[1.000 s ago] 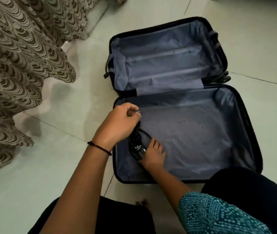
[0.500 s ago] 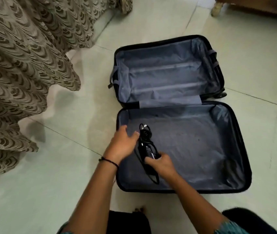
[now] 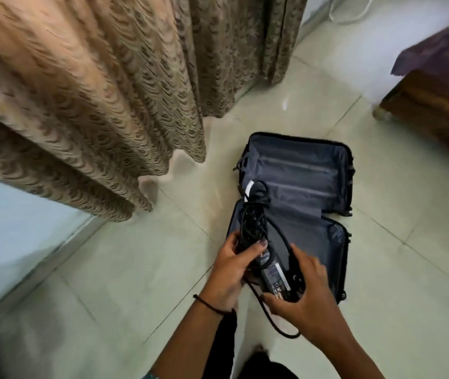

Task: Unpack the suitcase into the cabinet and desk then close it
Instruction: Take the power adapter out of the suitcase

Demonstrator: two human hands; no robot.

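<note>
A patterned curtain (image 3: 94, 91) is hanging at the left over the tiled floor (image 3: 124, 269). The left hand (image 3: 228, 274) is gripping the upper end of the black power adapter (image 3: 271, 272), whose bundled cable (image 3: 253, 217) is sticking up; the right hand (image 3: 308, 299) is curling round its lower end, holding it above the open suitcase (image 3: 300, 170), both halves showing only grey lining. Wooden furniture (image 3: 431, 105) is standing at the right

Both bare forearms reach forward and down, close together. The left hand (image 3: 231, 272), a black thread (image 3: 207, 303) at its wrist, curls its fingers round the black power adapter (image 3: 272, 273). The right hand (image 3: 306, 299) clasps the adapter's near end, fingers bent over it.
</note>
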